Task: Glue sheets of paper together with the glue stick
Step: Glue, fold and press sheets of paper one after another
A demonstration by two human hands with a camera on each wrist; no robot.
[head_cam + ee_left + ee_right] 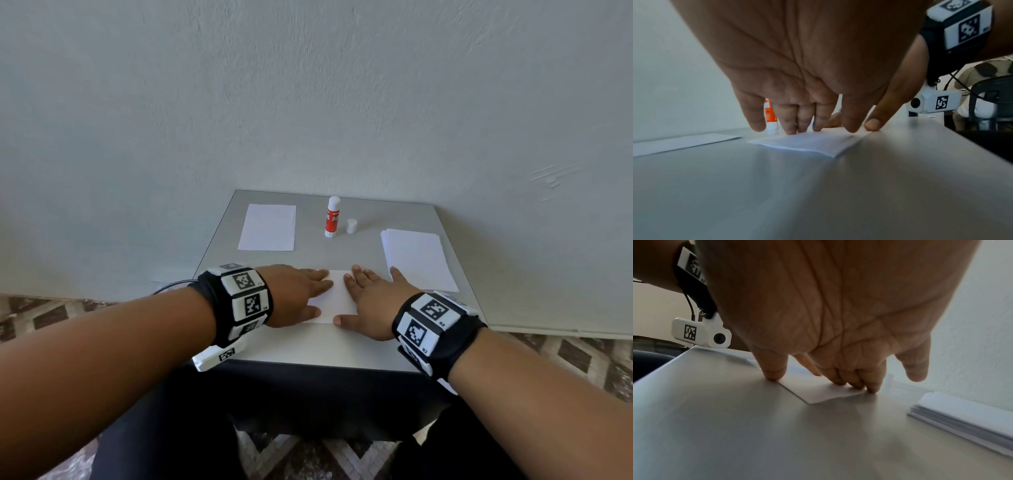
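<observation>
Glued sheets (334,296) lay at the near middle of the grey table (308,346) | left hand (294,294) pressed flat on them, fingers straight | right hand (370,301) likewise | uncapped glue stick (332,217) stood behind | paper stack (419,258) right.

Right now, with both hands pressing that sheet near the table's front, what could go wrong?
1. The glue stick stands uncapped, its cap beside it; left open, it may dry, and a reach could tip it.
2. The left hand and right hand press the glued sheets only with fingertips; uneven pressure may shift the layers.
3. The paper stack lies close to the right hand; a sweep could scatter it.
</observation>
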